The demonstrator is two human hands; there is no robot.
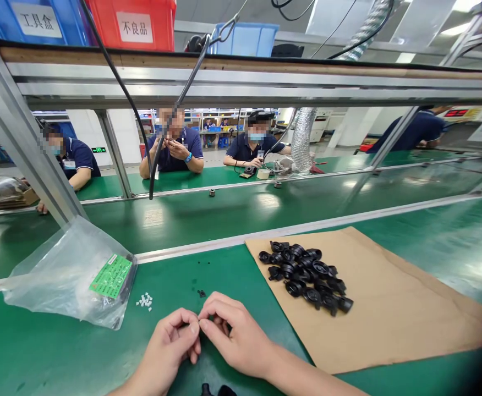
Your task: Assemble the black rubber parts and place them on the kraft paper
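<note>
Our left hand [174, 344] and right hand [235, 335] meet low over the green desk [233, 269], thumb and forefinger of each pinched narrow so that the fingertips [194, 328] touch. Whatever sits between them is too small for us to make out; it may be one of the tiny parts lying close by, but we cannot tell.

Just beyond our hands lie a few small dark bits [201, 293], and to their left a little cluster of white bits [144, 301]. Further left a clear plastic bag [65, 272] with a green label [111, 275] slumps on the desk. To the right, on a brown sheet of card [389, 308], is a heap of black round parts [307, 272], well apart from our hands. Two more black parts [218, 390] show at the bottom edge, just beneath our wrists.

To do this pinch well, we judge we should keep both wrists resting low on the desk so the fingertips stay steady, hold lightly rather than squeeze, and work over the bare green surface, where a dropped bit would show. Turning the fingertips toward us would let us see the piece.

Across the belt [241, 212], other people sit at their own work.
</note>
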